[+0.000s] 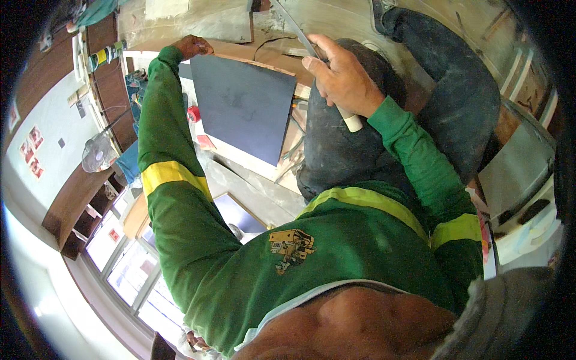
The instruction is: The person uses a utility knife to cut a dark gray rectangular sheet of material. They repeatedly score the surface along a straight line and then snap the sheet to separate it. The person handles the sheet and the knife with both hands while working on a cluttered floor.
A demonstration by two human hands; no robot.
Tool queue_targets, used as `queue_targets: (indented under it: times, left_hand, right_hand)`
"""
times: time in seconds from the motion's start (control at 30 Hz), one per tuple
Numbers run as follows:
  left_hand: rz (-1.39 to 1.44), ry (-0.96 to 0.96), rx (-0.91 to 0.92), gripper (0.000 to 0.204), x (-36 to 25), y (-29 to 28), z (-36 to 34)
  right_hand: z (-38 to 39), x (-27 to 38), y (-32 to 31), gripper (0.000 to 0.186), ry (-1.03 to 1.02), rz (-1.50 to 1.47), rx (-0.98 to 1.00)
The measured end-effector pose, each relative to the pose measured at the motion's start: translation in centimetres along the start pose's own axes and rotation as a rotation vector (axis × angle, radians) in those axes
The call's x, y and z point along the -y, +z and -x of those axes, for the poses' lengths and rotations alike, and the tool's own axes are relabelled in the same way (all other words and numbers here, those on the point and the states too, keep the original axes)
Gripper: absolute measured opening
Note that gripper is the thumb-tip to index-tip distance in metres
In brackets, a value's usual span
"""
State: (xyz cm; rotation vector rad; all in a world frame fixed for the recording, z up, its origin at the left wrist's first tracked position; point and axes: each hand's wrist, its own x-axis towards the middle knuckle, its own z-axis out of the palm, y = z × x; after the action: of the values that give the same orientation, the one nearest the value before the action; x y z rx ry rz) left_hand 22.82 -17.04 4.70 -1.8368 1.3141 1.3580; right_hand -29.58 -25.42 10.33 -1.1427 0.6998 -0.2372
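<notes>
The right hand (347, 75) is clamped around a pale-handled metal tool (350, 120), whose long axis slants up and leftward from the fist. The dark board (240, 111) lies left of that grip; the left hand (193, 46) is nearer, by its upper-left corner, though I cannot tell whether those fingers pinch anything.

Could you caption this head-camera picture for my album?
Right hand gripping a pale-handled tool, left hand near the corner of a dark panel.
</notes>
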Motion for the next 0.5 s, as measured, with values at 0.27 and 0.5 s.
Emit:
queue_targets:
  times: [0.27, 0.5]
  left_hand:
    - [0.143, -0.115, 0.054, 0.038, -2.5, 0.0, -1.8]
    - [-0.055, 0.017, 0.025, 0.042, -1.6, -0.8, -0.3]
  right_hand:
    - [-0.1, 0.1, -0.2, 0.047, 0.030, -0.003, -0.010]
    - [-0.2, 0.5, 0.1, 0.048, -0.004, 0.000, 0.003]
